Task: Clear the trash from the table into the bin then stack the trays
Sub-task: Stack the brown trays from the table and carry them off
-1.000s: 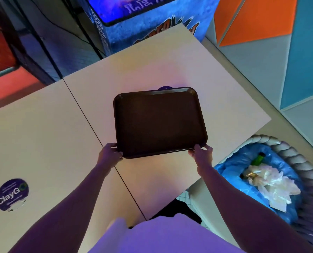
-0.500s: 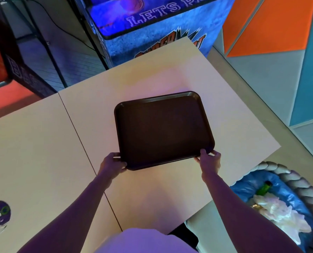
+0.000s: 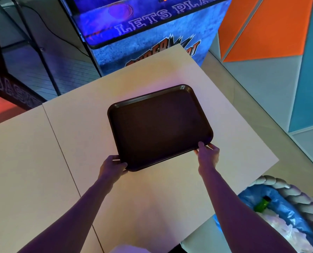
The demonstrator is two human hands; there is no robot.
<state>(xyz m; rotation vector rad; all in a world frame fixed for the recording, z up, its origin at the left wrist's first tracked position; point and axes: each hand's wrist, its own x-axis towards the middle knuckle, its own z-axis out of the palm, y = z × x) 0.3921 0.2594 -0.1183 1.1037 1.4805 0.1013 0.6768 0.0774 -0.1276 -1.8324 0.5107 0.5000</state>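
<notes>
Over the pale desk point(image 3: 66, 161), the left hand point(image 3: 113, 166) curls round the near left corner of the dark tray point(image 3: 159, 126), arm stretched forward. The tray, bare of trash, is above mid-desk; a grip at each corner likely keeps it level for stacking. The right hand point(image 3: 207, 154) pinches the near right corner. The bin point(image 3: 298, 198) beside holds a green bottle point(image 3: 262, 204).

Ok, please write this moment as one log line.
left hand grips near-left corner of dark brown rectangular plastic tray | right hand grips near-right corner | green bottle in blue-lined bin
</notes>
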